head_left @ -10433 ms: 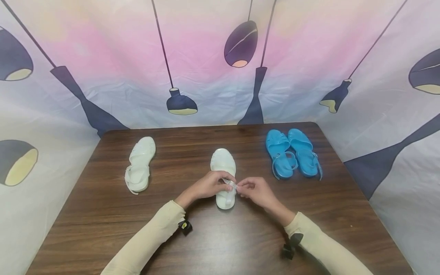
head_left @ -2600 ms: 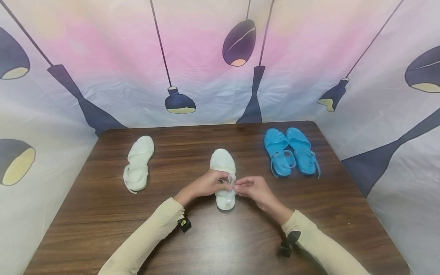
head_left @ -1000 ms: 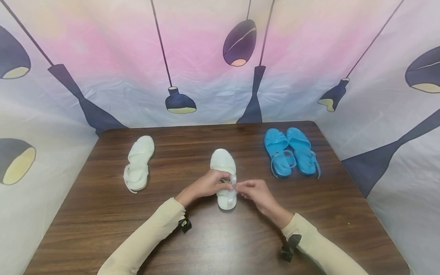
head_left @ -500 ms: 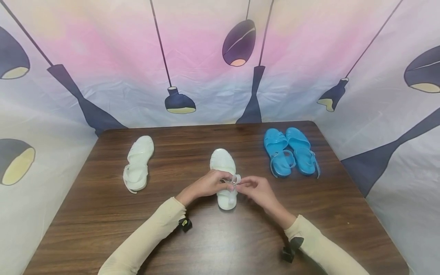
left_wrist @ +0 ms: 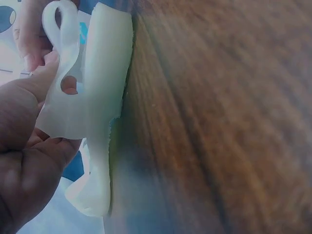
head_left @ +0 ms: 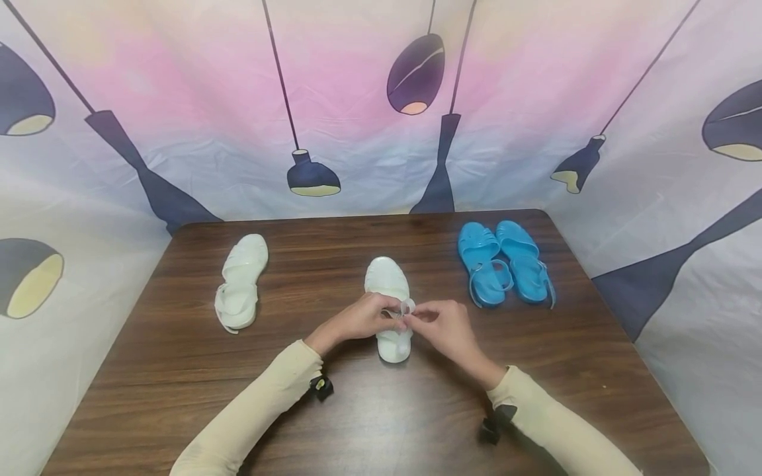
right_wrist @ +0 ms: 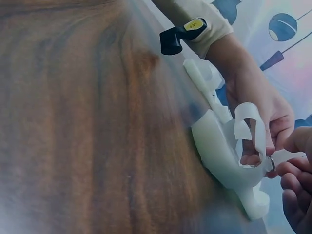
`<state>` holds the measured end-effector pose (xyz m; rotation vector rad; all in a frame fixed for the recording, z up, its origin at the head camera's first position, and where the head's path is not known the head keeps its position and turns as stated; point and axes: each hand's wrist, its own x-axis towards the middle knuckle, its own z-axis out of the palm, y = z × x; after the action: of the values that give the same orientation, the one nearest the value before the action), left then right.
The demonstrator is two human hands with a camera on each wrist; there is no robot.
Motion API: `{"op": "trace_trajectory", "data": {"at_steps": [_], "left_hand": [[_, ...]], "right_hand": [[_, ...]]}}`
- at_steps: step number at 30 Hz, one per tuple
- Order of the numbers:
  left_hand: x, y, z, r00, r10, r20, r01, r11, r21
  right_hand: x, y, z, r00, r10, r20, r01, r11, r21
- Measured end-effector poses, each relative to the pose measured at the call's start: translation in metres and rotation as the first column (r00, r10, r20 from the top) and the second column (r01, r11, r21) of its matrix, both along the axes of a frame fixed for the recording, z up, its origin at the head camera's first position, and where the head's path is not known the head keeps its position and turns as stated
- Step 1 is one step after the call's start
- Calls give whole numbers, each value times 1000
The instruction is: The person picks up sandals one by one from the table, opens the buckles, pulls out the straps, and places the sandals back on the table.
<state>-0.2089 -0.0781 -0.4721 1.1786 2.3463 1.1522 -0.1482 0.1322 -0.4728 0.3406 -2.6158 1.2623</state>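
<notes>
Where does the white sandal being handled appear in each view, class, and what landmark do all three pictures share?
Head: the white sandal lies near the middle, slightly below centre.
Left wrist: it is left of centre, running from near the top toward the bottom.
Right wrist: it is right of centre, slanting down to the right.
Shared landmark: the brown table.

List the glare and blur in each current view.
Head view: a pale patch of glare on the dark brown wood-grain table, near the bottom centre; left wrist view: the table's grain soft and blurred, the glossy white strappy sandal crisper-edged; right wrist view: grain blurred again, whitish glow in the lower-left corner.
</notes>
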Motion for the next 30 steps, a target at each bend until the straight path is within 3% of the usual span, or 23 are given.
{"op": "trace_trajectory", "data": {"at_steps": [14,23,30], "left_hand": [[0,1,6,998,10,61,-8,999,-33],[-3,3,5,999,7,42,-6,1000,-31],[-5,3,4,999,17,40,-15,999,-33]], "right_hand": [[-2,-2,7,998,24,-54,-24,1000,15],[-1,-2,2,983,46,-175,-41,999,30],[0,-2,0,977,63,-204,-58,998,31]]}}
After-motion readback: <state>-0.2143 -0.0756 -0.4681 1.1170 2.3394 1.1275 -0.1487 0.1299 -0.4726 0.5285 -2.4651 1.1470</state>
